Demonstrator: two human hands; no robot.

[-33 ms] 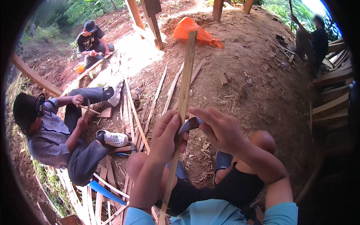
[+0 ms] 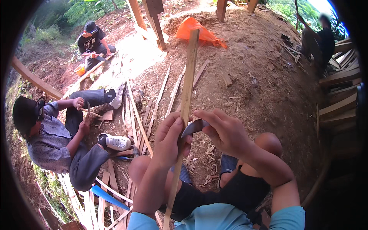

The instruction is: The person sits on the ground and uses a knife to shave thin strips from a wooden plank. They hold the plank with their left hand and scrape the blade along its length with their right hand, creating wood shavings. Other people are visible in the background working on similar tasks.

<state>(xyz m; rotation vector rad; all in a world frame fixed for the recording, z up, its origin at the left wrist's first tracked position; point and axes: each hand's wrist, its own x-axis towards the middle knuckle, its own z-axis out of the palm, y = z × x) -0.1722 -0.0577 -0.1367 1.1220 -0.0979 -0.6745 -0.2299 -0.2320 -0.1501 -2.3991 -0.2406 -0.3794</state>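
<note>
The left hand (image 2: 168, 140) is wrapped around a long bamboo strip (image 2: 186, 92), which runs from below the forearm up and away past the fingers, while the right hand (image 2: 224, 132) just beside it grips a short curved knife (image 2: 193, 127) whose blade lies against the strip at the left thumb. Under both hands are the person's bent knees and blue sandals (image 2: 229, 163) on bare dirt, and beyond the strip's far tip lies an orange bag (image 2: 199, 32). Further to the left of the left hand, a seated person (image 2: 57, 138) works another strip amid a scatter of split bamboo slats (image 2: 142, 115).
</note>
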